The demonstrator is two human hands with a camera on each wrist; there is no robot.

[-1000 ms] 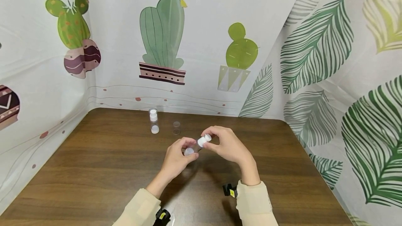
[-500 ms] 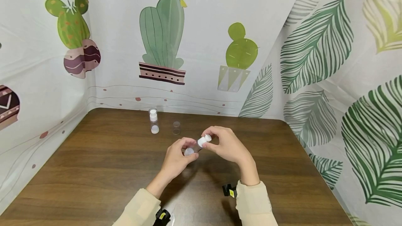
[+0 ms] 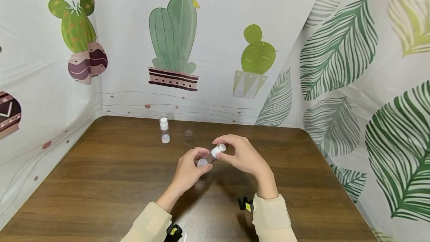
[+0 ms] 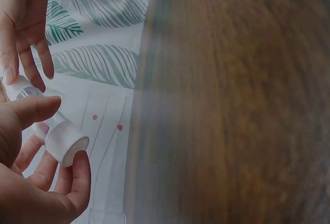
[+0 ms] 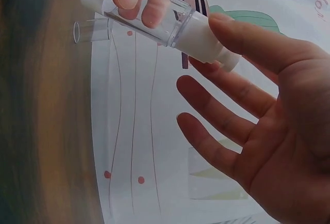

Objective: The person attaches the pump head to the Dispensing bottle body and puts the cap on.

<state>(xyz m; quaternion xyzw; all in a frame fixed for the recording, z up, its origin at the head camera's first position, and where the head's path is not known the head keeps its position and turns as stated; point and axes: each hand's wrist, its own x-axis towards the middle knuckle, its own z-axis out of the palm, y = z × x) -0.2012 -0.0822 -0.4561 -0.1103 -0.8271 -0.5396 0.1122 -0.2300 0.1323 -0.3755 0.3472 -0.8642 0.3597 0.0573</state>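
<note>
Above the table, both hands are on one small pump bottle [image 5: 175,18] with a clear body, tilted in the head view. My left hand [image 3: 189,169] grips its lower part, thumb and fingers around the clear body and the white base [image 4: 66,142]. With thumb and index finger, my right hand [image 3: 243,154] pinches the white pump top [image 5: 198,39]; its other fingers are spread away from the bottle in the right wrist view. The pump top sits at the end of the clear body.
A second pump bottle [image 3: 164,130], clear with white parts, stands upright toward the back of the brown wooden table [image 3: 111,182]. Just right of it is a clear cap [image 3: 189,137]. A printed cloth [image 3: 215,47] with cacti and leaves hangs behind the table and along its sides.
The right index finger has shifted slightly left over the pump top. The left hand, the bottle and the things on the table stay where they were.
</note>
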